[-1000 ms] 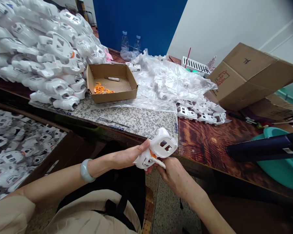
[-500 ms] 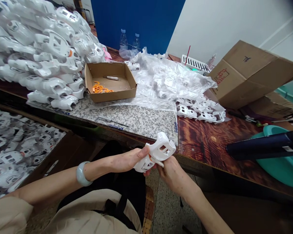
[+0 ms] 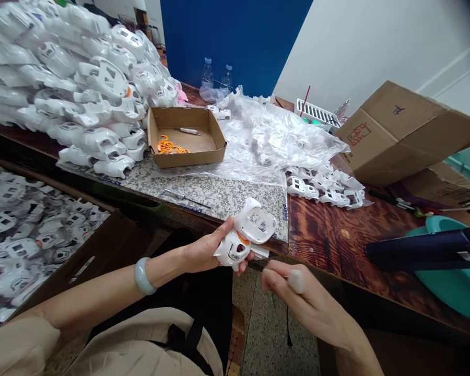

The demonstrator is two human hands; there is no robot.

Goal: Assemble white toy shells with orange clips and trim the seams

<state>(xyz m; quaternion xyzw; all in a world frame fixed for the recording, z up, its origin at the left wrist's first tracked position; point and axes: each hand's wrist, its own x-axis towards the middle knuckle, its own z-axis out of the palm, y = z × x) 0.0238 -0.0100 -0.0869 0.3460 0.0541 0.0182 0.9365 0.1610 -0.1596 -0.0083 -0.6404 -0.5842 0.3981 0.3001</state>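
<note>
My left hand (image 3: 209,250) grips a white plastic shell part (image 3: 254,224) with cut-out windows and an orange piece inside it. The part is tilted up just off the bench's front edge. Apart from it, to the right, my right hand (image 3: 301,292) is curled closed. A whitish rounded end (image 3: 296,281) shows at its fingers; whether this is a tool handle or a finger cover I cannot make out. On the grey speckled slab (image 3: 238,188) in front of me lies a thin metal-shafted screwdriver (image 3: 188,198).
A tall heap of white shells (image 3: 82,94) rises at the left, above a carton of more shells (image 3: 23,235). A shallow cardboard box (image 3: 191,159) holds orange clips (image 3: 170,146) and a pen-like tool (image 3: 190,131). At right are a carton (image 3: 395,136) and a green basin (image 3: 446,282).
My right hand has come off the shell part and moved down and right, now closed. The part has turned in my left hand, showing its inside and the orange piece.
</note>
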